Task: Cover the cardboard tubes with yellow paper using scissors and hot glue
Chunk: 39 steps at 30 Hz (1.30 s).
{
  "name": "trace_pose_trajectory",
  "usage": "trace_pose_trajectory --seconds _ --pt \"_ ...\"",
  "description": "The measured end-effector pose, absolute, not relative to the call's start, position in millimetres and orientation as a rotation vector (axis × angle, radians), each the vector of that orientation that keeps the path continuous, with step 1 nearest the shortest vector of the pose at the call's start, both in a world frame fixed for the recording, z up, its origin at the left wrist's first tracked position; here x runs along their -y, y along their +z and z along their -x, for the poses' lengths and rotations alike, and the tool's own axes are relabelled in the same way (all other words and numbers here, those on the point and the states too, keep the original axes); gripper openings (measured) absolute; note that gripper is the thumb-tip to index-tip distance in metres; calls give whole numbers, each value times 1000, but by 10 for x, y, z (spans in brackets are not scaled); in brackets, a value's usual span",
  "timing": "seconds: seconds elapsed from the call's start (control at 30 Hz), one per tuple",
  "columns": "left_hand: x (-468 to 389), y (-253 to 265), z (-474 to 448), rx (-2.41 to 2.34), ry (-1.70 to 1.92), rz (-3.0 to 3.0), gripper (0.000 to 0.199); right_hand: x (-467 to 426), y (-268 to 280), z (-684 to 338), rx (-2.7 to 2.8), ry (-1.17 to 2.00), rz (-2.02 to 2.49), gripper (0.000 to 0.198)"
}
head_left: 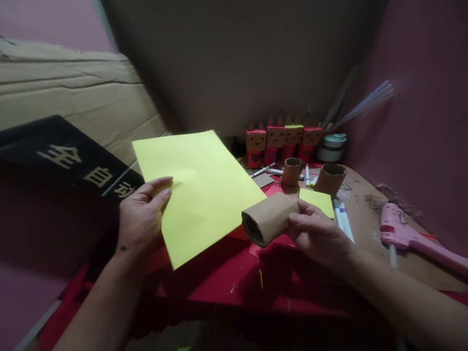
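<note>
A yellow sheet of paper [204, 190] is pinched at its left edge between the thumb and fingers of my left hand [141, 214]. My right hand [318, 231] grips a brown cardboard tube [272, 217] by its far end. The tube lies tilted on its side, its open end turned toward the left and showing a dark inside. It sits close to the lower right edge of the sheet; whether the two touch I cannot tell. Both things are held above the red-covered table [278, 287].
Two cardboard tubes [292, 171] [331, 178] stand upright beyond my right hand, near a small yellow paper piece [318, 201] and markers [342, 219]. Several red figures with drawn faces [256, 146] line the back. A pink glue gun [398, 229] lies right; a large cardboard sheet [73, 83] leans left.
</note>
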<state>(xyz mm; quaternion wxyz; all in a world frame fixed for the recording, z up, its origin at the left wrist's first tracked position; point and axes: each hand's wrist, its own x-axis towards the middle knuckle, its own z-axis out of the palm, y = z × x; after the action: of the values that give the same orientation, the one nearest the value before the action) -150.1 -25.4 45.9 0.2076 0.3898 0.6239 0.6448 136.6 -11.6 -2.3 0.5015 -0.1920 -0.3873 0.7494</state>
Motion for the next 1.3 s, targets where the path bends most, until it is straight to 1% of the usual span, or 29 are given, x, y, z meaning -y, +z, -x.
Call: trace_pose_trajectory --seconds 0.07,0.17,0.33,0.43,0.5,0.63,0.73,0.83,0.93,1.03,1.1,1.17,1.2,1.3 --pt "176 384 1499 -1722 1832 -1025 38 107 -57 -1353 935 1837 461 15" --pt "142 280 1373 -1630 1787 -991 45 92 -97 -1339 935 1843 467 12" --pt "378 72 1049 -1524 1562 -1027 63 72 -100 -1315 881 1824 514 16" --pt "559 -56 909 -1568 1406 -1097 75 84 -94 -1293 882 1820 526 17" --pt "639 -105 842 -1627 1358 -1141 79 94 -106 -1275 881 1832 529 19" --pt "715 -113 754 -1489 1281 -1191 72 82 -161 -1249 901 1822 565 17" --pt "755 -99 705 -1365 1143 -1144 73 63 -191 -1245 948 1779 572 13" --pt "782 -115 674 -1396 1074 -1152 72 62 -190 -1249 982 1766 567 14" --pt "763 -162 677 -1557 1039 -1415 65 76 -175 -1249 993 1790 550 15" --pt "708 -209 698 -1847 996 -1901 54 81 -175 -1247 1013 1803 537 14" --pt "674 -229 706 -1933 1017 -2219 39 70 -189 -1246 1014 1798 548 14" --pt "650 -234 704 -1876 1024 -2400 22 51 -213 -1244 1007 1778 576 13" --pt "640 -231 701 -1845 1022 -2438 20 39 -227 -1242 1006 1770 592 13" --pt "608 -205 691 -1835 1024 -2467 28 16 -258 -1236 995 1782 621 15"
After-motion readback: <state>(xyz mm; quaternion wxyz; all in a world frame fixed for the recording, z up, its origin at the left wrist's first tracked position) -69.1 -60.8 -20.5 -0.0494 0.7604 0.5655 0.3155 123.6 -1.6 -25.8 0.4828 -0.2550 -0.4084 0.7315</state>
